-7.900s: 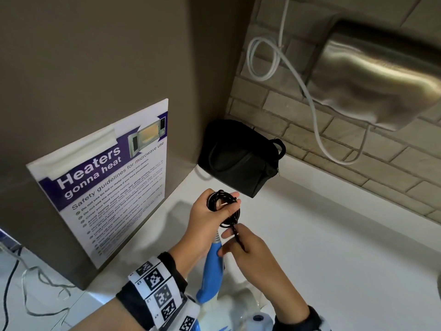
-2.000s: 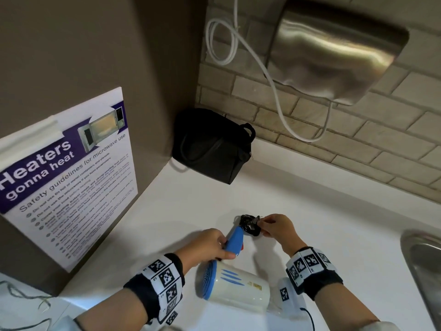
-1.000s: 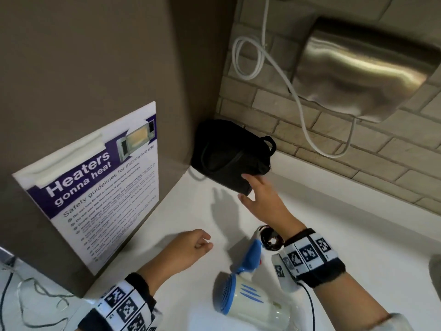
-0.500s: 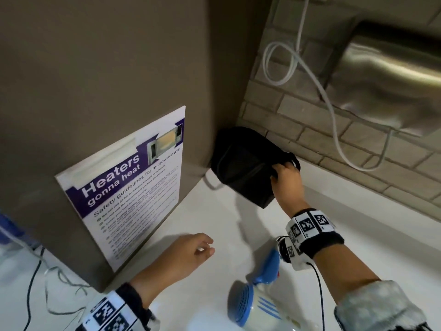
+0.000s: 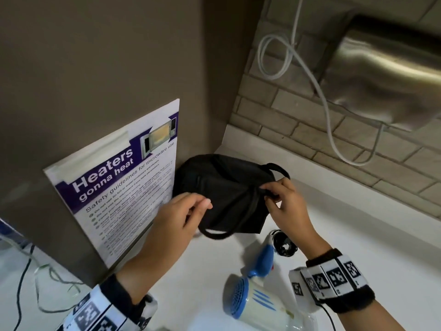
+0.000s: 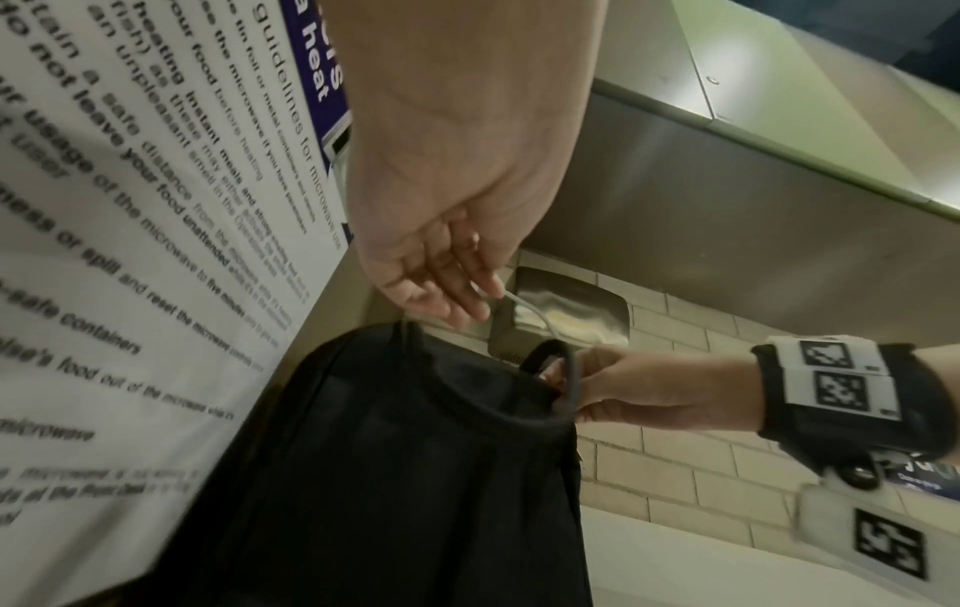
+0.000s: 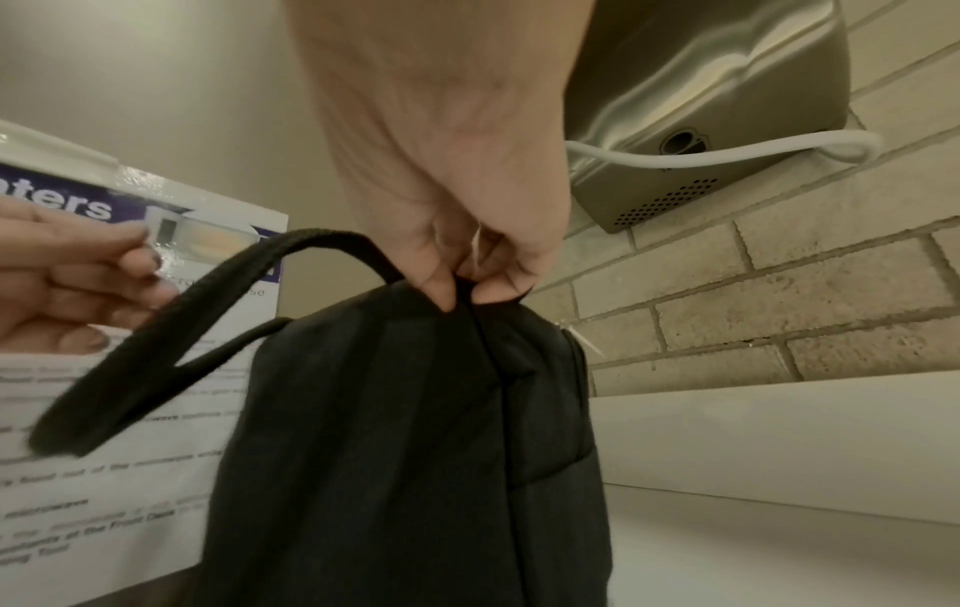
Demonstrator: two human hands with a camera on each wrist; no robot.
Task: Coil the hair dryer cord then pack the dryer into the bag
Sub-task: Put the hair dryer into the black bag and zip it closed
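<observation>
The black bag (image 5: 224,194) hangs lifted off the white counter (image 5: 358,235). My right hand (image 5: 268,193) pinches its top edge by the handle, thumb and fingers curled on the fabric (image 7: 462,291). The left hand (image 5: 200,206) hovers at the bag's left side with loosely bent fingers (image 6: 457,304), holding nothing; one strap (image 7: 171,341) dangles in front of it. The hair dryer (image 5: 260,309), white with a blue handle and grille, lies on the counter near me. Its coiled black cord (image 5: 284,247) sits at the handle's end, under my right wrist.
A brown cabinet side carries a "Heaters gonna heat" poster (image 5: 124,182) at left. On the brick wall hangs a steel hand dryer (image 5: 386,75) with a looped white cable (image 5: 319,87). Loose wires (image 5: 28,283) lie past the counter's left edge.
My right hand took hold of the bag in the corner and pulled it up and toward me. The left hand rose from the counter to the bag's side. The dryer stays put.
</observation>
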